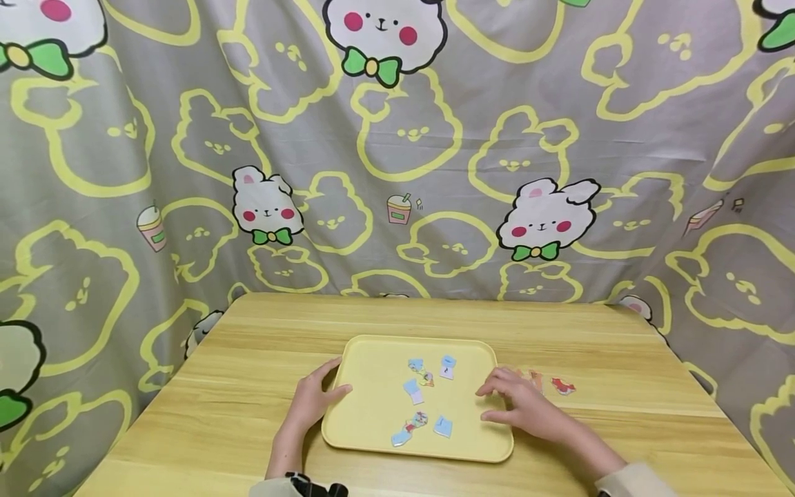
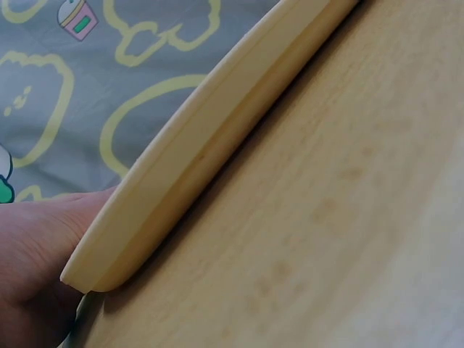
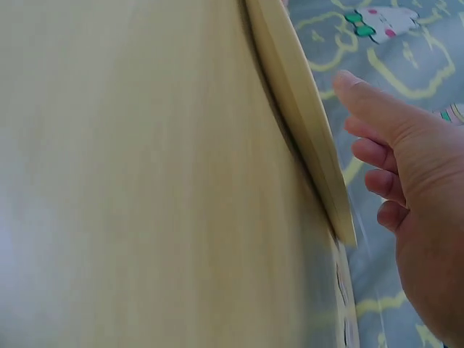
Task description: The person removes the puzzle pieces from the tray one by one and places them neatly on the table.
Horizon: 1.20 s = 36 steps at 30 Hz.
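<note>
A yellow rectangular tray [image 1: 366, 414] lies on the table, with several small puzzle pieces [image 1: 443, 426] on it, mostly light blue and white. My left hand [image 1: 310, 400] grips the tray's left edge, its thumb over the rim; in the left wrist view that hand [image 2: 36, 254] is partly hidden behind the tray wall. Over the tray's right side is my right hand [image 1: 524, 407], fingers loosely bent with nothing between them. The right wrist view shows this hand [image 3: 428, 181] apart from the tray rim [image 3: 312, 123].
Red and orange pieces [image 1: 563, 386] lie on the wooden table [image 1: 261, 359] to the right of the tray, some partly hidden behind my right hand. A grey curtain [image 1: 435, 200] with cartoon animals hangs behind the table and along both sides.
</note>
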Available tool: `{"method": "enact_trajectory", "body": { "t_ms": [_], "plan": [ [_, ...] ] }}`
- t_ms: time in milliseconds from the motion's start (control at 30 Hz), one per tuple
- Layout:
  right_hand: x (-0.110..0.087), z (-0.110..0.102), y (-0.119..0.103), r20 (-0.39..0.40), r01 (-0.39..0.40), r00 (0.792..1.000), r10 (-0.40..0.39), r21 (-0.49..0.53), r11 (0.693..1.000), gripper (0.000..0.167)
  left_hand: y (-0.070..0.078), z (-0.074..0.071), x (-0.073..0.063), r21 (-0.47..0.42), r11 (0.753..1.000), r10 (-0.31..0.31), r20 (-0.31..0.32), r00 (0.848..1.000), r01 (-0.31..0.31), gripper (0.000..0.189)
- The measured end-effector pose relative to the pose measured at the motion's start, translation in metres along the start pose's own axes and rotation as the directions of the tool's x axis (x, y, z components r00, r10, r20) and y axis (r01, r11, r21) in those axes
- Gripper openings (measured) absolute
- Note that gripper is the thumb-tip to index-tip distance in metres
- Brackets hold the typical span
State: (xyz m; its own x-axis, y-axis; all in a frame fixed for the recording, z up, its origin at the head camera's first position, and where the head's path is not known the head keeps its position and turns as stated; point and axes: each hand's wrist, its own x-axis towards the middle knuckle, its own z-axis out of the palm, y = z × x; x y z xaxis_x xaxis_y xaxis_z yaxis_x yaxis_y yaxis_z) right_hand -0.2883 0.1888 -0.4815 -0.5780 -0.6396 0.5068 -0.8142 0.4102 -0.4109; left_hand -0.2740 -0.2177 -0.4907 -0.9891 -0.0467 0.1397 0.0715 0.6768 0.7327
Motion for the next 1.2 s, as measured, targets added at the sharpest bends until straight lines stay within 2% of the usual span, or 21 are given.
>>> {"method": "enact_trajectory", "body": {
  "t_ms": [133,300,433,867,1200],
  "plan": [
    [0.007,0.007,-0.005,0.05,0.018,0.999,-0.02,0.032,0.999,0.026,0.0,0.001,0.0,0.0,1.0,0.001,0.002,1.0,-0.001,0.062],
    [0.015,0.017,-0.012,0.133,-0.007,0.991,0.003,0.03,1.0,0.029,-0.001,0.002,-0.001,-0.011,1.0,-0.005,0.006,1.0,0.006,0.063],
    [0.02,0.022,-0.017,0.183,0.011,0.983,-0.015,0.023,1.0,0.032,-0.002,0.002,-0.001,-0.009,1.0,-0.005,0.001,1.0,0.005,0.062],
    [0.029,0.033,-0.025,0.217,0.131,0.97,-0.112,-0.076,0.988,0.035,-0.002,0.002,0.001,-0.006,1.0,-0.006,-0.002,1.0,0.006,0.062],
    [0.031,0.034,-0.026,0.246,0.11,0.965,-0.091,-0.062,0.992,0.026,-0.001,0.0,0.003,-0.024,1.0,-0.016,0.006,1.0,0.016,0.062]
  ]
}}
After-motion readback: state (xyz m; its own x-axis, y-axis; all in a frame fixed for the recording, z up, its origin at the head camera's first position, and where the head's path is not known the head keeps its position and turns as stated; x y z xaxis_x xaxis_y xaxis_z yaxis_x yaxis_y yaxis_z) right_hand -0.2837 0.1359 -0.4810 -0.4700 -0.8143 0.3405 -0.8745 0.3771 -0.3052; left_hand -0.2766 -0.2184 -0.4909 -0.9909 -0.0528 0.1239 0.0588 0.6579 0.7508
